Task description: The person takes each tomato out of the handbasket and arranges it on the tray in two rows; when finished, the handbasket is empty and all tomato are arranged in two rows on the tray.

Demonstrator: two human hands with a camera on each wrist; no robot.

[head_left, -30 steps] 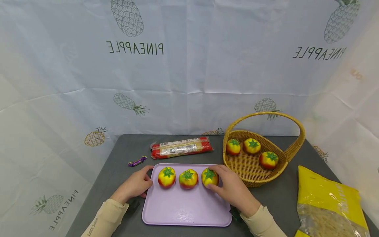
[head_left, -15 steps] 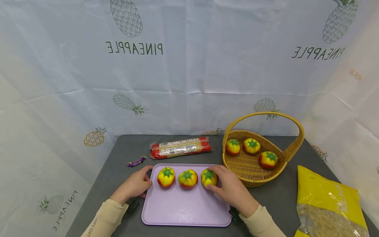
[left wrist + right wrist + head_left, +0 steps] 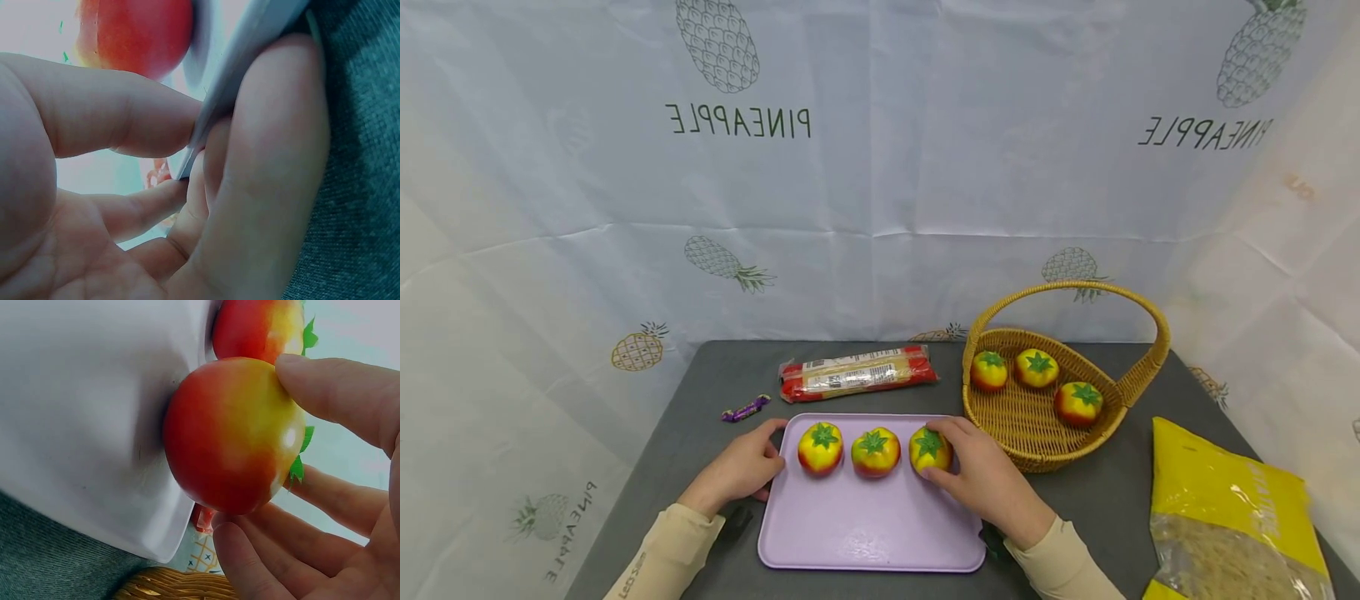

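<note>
A lilac tray [image 3: 865, 533] lies on the dark table with a row of red-and-yellow artificial fruits with green leafy tops: a left fruit [image 3: 820, 451], a middle fruit [image 3: 875, 454] and a right fruit [image 3: 926, 454]. My left hand [image 3: 739, 471] pinches the tray's left edge; in the left wrist view the thumb is above the rim [image 3: 215, 94] and fingers reach below it. My right hand [image 3: 988, 479] holds the right fruit, thumb on one side and fingers on the other. In the right wrist view that fruit [image 3: 231, 437] sits on the tray or very close to it.
Behind the tray at the right stands a wicker basket [image 3: 1026, 433] with a tall handle, holding three similar fruits. A red-ended packet [image 3: 857, 375] and a purple-wrapped candy [image 3: 746, 408] lie behind the tray. A yellow bag of pasta [image 3: 1232, 500] lies at the right.
</note>
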